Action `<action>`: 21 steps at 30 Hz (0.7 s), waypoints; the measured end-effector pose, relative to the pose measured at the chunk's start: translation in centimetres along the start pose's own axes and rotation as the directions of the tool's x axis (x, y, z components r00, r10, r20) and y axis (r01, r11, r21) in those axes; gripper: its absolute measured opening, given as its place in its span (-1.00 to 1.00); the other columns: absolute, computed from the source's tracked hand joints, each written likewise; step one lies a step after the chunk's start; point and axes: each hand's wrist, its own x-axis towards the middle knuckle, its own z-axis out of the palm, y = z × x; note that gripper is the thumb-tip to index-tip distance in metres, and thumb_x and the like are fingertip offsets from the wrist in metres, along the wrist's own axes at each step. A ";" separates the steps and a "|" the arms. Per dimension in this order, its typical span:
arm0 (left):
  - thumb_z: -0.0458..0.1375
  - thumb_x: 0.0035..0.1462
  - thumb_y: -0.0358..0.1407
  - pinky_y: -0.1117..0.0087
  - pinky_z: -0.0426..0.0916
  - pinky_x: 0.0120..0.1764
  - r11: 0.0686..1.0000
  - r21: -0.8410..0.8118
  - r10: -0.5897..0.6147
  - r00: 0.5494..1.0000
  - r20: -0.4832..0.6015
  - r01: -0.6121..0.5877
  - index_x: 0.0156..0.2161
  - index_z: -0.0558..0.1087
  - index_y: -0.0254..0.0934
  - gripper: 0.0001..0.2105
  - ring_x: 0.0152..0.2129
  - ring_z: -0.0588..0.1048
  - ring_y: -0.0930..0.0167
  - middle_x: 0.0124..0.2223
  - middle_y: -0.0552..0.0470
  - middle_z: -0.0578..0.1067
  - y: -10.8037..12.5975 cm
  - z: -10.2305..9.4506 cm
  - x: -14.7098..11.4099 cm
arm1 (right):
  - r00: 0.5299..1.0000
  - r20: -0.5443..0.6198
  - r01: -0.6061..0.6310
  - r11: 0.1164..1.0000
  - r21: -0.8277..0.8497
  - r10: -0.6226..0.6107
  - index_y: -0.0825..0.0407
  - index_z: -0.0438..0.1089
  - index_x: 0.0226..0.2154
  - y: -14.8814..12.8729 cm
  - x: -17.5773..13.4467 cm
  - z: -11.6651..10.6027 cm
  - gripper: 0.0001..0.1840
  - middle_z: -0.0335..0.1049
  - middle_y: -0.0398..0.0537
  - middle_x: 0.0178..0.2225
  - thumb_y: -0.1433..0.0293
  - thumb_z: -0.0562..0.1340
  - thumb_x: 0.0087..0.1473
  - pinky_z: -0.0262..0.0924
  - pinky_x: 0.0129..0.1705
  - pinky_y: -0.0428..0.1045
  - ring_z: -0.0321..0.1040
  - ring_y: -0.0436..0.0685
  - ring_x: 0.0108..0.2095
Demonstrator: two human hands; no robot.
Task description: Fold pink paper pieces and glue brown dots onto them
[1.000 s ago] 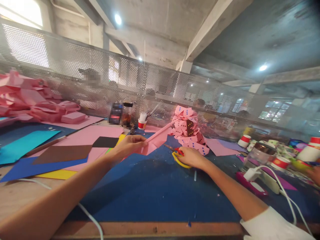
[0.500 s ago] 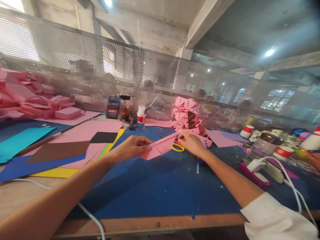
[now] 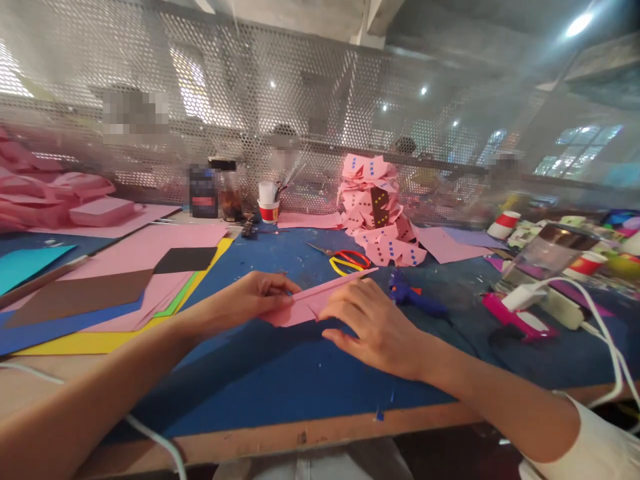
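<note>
A folded piece of pink paper [image 3: 307, 305] hangs over the blue mat in front of me, creased along its length. My left hand [image 3: 263, 295] pinches its left end between thumb and fingers. My right hand [image 3: 370, 323] lies with its fingers against the right part, hiding some of it. Its thumb is held apart, below the paper. Just beyond are scissors [image 3: 350, 261] with red and yellow handles. To the right of them lies a blue glue gun [image 3: 417, 297]. A heap of folded pink pieces [image 3: 377, 217] with coloured dots rises behind.
Coloured sheets lie on the left, among them a brown sheet [image 3: 83, 297]. A pile of pink folded shapes [image 3: 55, 197] stands far left. A jar [image 3: 231, 193] and a paper cup [image 3: 269, 212] stand by the mesh screen [image 3: 320, 100]. White cables [image 3: 600, 333] run on the right.
My right hand has come nearer and slid left along the pink paper, its thumb now apart. The camera view has tilted down, and the glue gun shows more fully.
</note>
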 end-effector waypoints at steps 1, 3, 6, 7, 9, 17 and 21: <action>0.18 0.14 -0.06 0.54 0.20 -0.49 1.000 0.001 -0.007 1.000 0.011 0.007 -0.05 0.53 -0.26 -0.63 -0.52 0.39 0.47 -0.36 0.03 0.53 0.1 0.1 0.0 | 0.999 0.028 0.024 0.999 -0.024 -0.023 0.06 0.32 -0.12 -0.1 -0.1 0.2 -0.84 0.39 0.00 -0.16 0.38 0.19 0.24 0.10 0.00 0.11 0.25 0.18 -0.08; 0.18 0.13 -0.07 0.54 0.20 -0.51 1.000 0.020 -0.015 1.000 0.021 0.014 -0.07 0.54 -0.25 -0.64 -0.54 0.36 0.49 -0.38 0.04 0.51 0.4 0.5 -0.1 | 0.998 0.042 0.050 0.996 -0.074 -0.047 0.07 0.32 -0.14 0.1 -0.4 0.4 -0.85 0.38 0.00 -0.17 0.36 0.18 0.24 0.07 -0.02 0.11 0.24 0.18 -0.09; 0.20 0.10 -0.07 0.54 0.20 -0.55 0.999 0.034 -0.040 0.999 0.014 0.040 -0.11 0.56 -0.25 -0.65 -0.59 0.34 0.50 -0.43 0.06 0.50 0.8 1.1 -0.2 | 0.998 0.039 0.053 0.989 -0.140 -0.048 0.08 0.32 -0.21 0.5 -0.6 0.6 -0.85 0.36 0.02 -0.19 0.32 0.17 0.26 0.05 -0.09 0.09 0.22 0.17 -0.14; 0.21 0.10 -0.07 0.54 0.21 -0.55 0.998 0.029 -0.054 0.998 0.017 0.053 -0.11 0.56 -0.25 -0.65 -0.59 0.34 0.50 -0.43 0.06 0.49 0.9 1.3 -0.2 | 0.998 0.040 0.052 0.987 -0.154 -0.047 0.08 0.32 -0.23 0.6 -0.6 0.6 -0.84 0.36 0.02 -0.20 0.31 0.16 0.26 0.04 -0.11 0.08 0.22 0.17 -0.15; 0.21 0.09 -0.08 0.53 0.23 -0.54 0.997 0.020 -0.071 0.997 0.024 0.071 -0.10 0.56 -0.24 -0.65 -0.58 0.37 0.48 -0.40 0.05 0.51 1.0 1.5 -0.2 | 0.998 0.049 0.058 0.984 -0.171 -0.051 0.08 0.32 -0.25 0.7 -0.6 0.7 -0.81 0.35 0.02 -0.22 0.28 0.16 0.26 0.02 -0.13 0.08 0.20 0.17 -0.17; 0.23 0.06 -0.12 0.43 0.34 -0.33 0.997 0.060 -0.056 0.998 0.016 0.055 -0.11 0.54 -0.23 -0.68 -0.37 0.49 0.34 -0.29 0.00 0.55 -0.3 1.2 0.2 | 0.987 0.147 0.096 0.974 -0.205 -0.066 0.08 0.33 -0.26 0.4 -0.6 0.8 -0.70 0.31 0.02 -0.24 0.16 0.15 0.25 -0.03 -0.15 0.08 0.18 0.18 -0.19; 0.23 0.05 -0.13 0.46 0.31 -0.36 0.993 0.122 -0.007 1.000 -0.016 0.009 -0.13 0.52 -0.24 -0.70 -0.38 0.46 0.37 -0.30 0.02 0.51 -1.1 1.1 0.9 | 0.989 0.134 0.094 0.971 -0.220 -0.065 0.07 0.34 -0.28 0.6 -0.7 1.0 -0.75 0.33 0.01 -0.27 0.27 0.07 0.32 -0.06 -0.18 0.08 0.17 0.16 -0.20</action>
